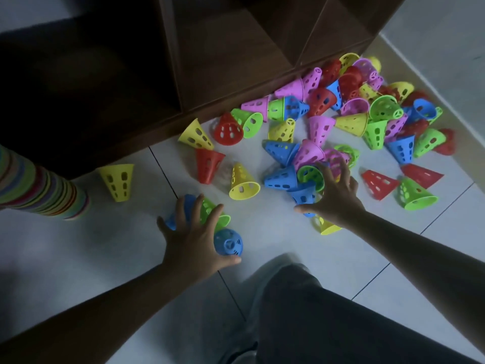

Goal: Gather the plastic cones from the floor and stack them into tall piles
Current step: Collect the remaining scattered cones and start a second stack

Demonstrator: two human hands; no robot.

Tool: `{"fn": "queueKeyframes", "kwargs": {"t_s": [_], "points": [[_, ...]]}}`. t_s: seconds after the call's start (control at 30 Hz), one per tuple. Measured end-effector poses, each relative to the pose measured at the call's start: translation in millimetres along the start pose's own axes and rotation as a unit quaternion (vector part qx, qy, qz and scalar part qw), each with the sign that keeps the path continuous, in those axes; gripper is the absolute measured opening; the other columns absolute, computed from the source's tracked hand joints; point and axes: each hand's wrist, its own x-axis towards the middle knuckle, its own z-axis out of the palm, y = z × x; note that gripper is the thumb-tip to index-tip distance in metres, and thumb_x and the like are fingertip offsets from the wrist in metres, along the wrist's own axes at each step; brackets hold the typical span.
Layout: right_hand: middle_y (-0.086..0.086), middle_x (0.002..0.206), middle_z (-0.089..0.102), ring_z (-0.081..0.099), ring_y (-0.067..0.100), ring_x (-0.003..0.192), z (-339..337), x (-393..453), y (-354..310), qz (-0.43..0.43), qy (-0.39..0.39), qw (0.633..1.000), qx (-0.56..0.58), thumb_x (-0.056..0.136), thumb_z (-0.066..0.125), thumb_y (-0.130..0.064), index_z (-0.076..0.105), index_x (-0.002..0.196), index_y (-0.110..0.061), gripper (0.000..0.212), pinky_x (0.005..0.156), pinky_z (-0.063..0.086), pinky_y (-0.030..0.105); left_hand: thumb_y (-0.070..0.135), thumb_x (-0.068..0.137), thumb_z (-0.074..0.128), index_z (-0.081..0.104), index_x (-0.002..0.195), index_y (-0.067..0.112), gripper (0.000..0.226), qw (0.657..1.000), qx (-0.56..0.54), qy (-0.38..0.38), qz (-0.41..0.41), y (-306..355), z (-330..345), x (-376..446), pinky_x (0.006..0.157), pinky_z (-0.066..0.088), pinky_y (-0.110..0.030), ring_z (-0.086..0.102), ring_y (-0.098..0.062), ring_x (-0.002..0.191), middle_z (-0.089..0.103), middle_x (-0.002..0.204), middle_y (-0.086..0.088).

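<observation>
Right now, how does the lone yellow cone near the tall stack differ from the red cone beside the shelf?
The yellow cone stands alone on open floor, wide rim up; the red cone sits wide rim down, touching a green cone. The yellow one is near the stack; the red one is close to the shelf. Both have holes in their sides.

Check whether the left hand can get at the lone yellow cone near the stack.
Probably yes. The yellow cone lies alone on bare floor, nothing between it and the left hand. But that hand already rests on blue and green cones, so it would have to let go first.
</observation>
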Motion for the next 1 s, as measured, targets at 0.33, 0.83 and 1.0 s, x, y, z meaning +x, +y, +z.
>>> {"fn": "queueKeyframes", "kwargs": {"t_s": [0.33, 0.83, 1.0], "points": [[-0.003, 0.164, 0.004, 0.006, 0.036, 0.149, 28, -6, -8, 0.012, 0.127, 0.990, 0.055, 0.068, 0.082, -0.060, 0.025, 0.148, -0.039, 0.101, 0.097, 0.046, 0.064, 0.074, 0.068, 0.045, 0.053, 0.123, 0.041, 0.065, 0.996, -0.030, 0.076, 0.025, 8, 0, 14, 0.094, 0.034, -0.072, 0.025, -0.039, 0.141, 0.039, 0.153, -0.003], [0.008, 0.146, 0.027, 0.023, 0.040, 0.139, 32, 26, -55, -0.067, 0.064, 0.995, -0.032, 0.070, 0.071, -0.072, 0.029, 0.144, -0.037, 0.092, 0.086, 0.057, 0.055, 0.078, 0.079, 0.049, 0.031, 0.144, 0.048, 0.074, 0.996, 0.019, -0.051, 0.069, 0, -36, 35, 0.094, 0.050, -0.051, 0.035, -0.035, 0.129, 0.027, 0.153, -0.001], [0.012, 0.143, 0.031, 0.034, 0.044, 0.132, 28, 30, -62, -0.091, 0.052, 0.992, -0.069, 0.072, 0.074, -0.060, 0.033, 0.149, -0.033, 0.091, 0.087, 0.057, 0.051, 0.079, 0.077, 0.060, 0.027, 0.147, 0.044, 0.084, 0.988, 0.020, -0.145, 0.056, 8, -53, 50, 0.102, 0.042, -0.048, 0.046, -0.041, 0.129, 0.029, 0.149, -0.011]]}}
